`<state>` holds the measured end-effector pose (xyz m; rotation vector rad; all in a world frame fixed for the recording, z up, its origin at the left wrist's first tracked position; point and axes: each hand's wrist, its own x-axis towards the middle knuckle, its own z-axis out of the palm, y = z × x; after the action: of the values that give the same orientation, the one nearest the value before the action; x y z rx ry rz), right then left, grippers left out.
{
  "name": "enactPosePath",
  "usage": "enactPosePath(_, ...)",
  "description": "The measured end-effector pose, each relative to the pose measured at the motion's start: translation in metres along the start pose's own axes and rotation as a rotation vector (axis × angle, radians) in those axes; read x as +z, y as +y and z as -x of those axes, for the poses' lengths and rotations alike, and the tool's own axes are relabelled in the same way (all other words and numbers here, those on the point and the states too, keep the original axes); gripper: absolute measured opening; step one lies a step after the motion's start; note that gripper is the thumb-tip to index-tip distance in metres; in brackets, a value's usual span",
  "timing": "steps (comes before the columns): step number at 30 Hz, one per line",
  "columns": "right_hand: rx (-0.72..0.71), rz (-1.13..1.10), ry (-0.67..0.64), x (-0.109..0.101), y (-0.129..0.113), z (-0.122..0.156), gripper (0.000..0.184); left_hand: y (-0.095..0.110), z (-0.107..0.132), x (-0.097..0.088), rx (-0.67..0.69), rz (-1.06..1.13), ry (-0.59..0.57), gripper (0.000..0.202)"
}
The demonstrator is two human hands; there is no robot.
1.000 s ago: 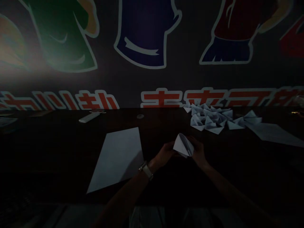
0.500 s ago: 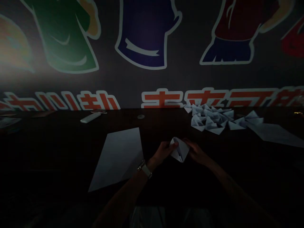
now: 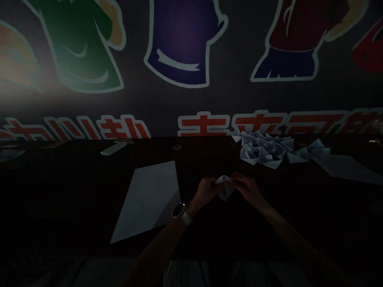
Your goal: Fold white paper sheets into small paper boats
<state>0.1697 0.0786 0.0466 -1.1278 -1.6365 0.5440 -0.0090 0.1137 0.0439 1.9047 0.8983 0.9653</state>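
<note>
Between my two hands is a small folded piece of white paper (image 3: 224, 194), roughly diamond-shaped with a seam down its middle. My left hand (image 3: 207, 189), with a watch (image 3: 178, 211) on its wrist, pinches the paper's left side. From the right, my right hand (image 3: 245, 187) grips it, fingers reaching across its upper part. Both hands are closed, and the fingers cover much of the paper's sides. A white sheet of paper (image 3: 149, 199) lies flat on the dark table to the left of my left hand.
A pile of folded paper boats (image 3: 265, 147) stands at the back right, beside more white paper (image 3: 348, 167). A white oblong object (image 3: 114, 148) and a small round disc (image 3: 177, 147) lie near the wall. Flat papers (image 3: 12, 154) are at the far left. The room is dim.
My right hand has moved left and over the front of the folded paper, its fingers now closer to the left hand. The paper has turned upright and shows less of its surface.
</note>
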Motion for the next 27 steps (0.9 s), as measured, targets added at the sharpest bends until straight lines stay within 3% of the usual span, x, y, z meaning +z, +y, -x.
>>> enactPosePath(4, -0.023, 0.029, 0.074, 0.005, -0.006, 0.002, 0.021, 0.008, 0.004, 0.000, 0.159, -0.025, 0.129, 0.031)
enactPosePath(10, -0.001, 0.012, 0.006, 0.009, -0.020, 0.002, 0.029, 0.005, 0.007, 0.003, 0.301, 0.010, 0.009, 0.042)
enactPosePath(19, 0.024, 0.050, -0.012, 0.000, -0.013, 0.001, 0.025, 0.011, 0.004, -0.001, 0.210, 0.148, 0.063, 0.022)
enactPosePath(24, -0.034, 0.128, -0.062, -0.011, 0.000, -0.002, 0.019, -0.008, -0.006, -0.007, 0.165, 0.303, 0.173, 0.012)
enactPosePath(27, -0.089, 0.211, -0.095, -0.019, 0.012, -0.002, 0.016, -0.024, -0.013, -0.014, 0.116, 0.220, 0.138, 0.010)
